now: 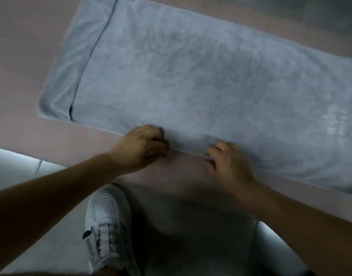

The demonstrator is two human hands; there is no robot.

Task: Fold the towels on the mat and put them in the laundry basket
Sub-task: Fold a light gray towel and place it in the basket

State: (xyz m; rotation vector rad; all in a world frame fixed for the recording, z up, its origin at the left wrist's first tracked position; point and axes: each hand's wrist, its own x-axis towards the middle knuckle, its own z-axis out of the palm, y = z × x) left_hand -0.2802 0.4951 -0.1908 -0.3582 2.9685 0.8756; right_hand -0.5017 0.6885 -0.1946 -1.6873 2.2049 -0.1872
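A grey towel (191, 76) lies spread flat on the pink mat (22, 56), stretching away beyond both hands and well out to either side of them. The left hand (141, 148) and right hand (229, 164) sit close together at its near edge, fingers curled and pinching the hem. Below and between the forearms, nearer the left, is a white sneaker (107, 226) on the floor.
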